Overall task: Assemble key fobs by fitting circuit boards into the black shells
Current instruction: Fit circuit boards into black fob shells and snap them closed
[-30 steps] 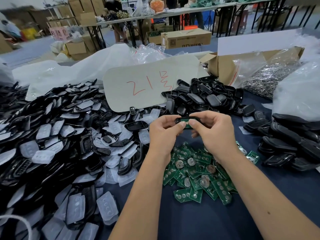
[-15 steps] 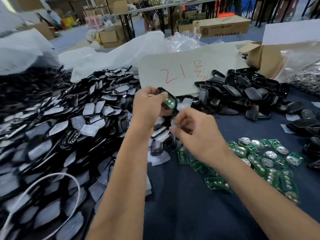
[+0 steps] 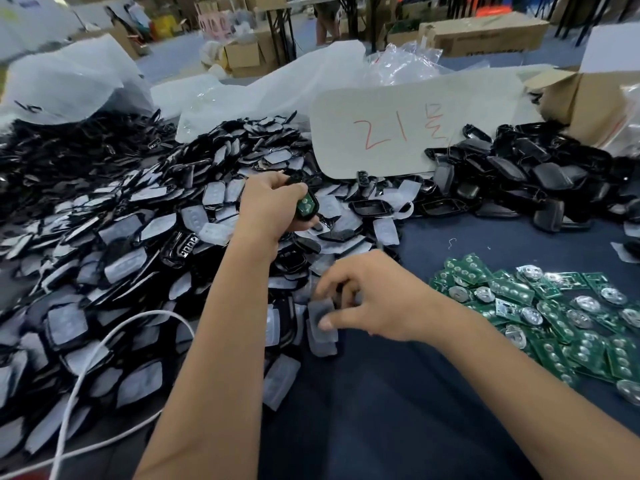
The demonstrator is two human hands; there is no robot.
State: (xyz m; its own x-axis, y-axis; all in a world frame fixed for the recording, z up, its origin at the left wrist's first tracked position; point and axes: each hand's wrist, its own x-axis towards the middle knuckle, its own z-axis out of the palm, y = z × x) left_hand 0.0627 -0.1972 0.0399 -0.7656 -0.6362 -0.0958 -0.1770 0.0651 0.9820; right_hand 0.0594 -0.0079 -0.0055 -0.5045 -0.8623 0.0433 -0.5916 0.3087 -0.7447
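1. Your left hand (image 3: 273, 206) is gripping a black shell (image 3: 306, 206) with a green circuit board (image 3: 304, 204) seated in it, fingers curled round it, above the big heap of shells and pads (image 3: 121, 265) on your left.
2. Your right hand (image 3: 377, 299) is reaching down at the near edge of that heap, thumb and fingers pinching a translucent rubber button pad (image 3: 320, 323) lying on the dark blue table cover (image 3: 398, 410); motion blur is softening the fingertips.
3. A pile of loose circuit boards (image 3: 554, 313) is lying on the cover to your right, well apart from both hands.
4. A second pile of black shells (image 3: 519, 178) is sitting at the far right, beside an open cardboard box (image 3: 595, 98).
5. A pale card with red writing (image 3: 408, 129) is leaning behind the heaps, and a white cable (image 3: 86, 362) is looping across the near left.
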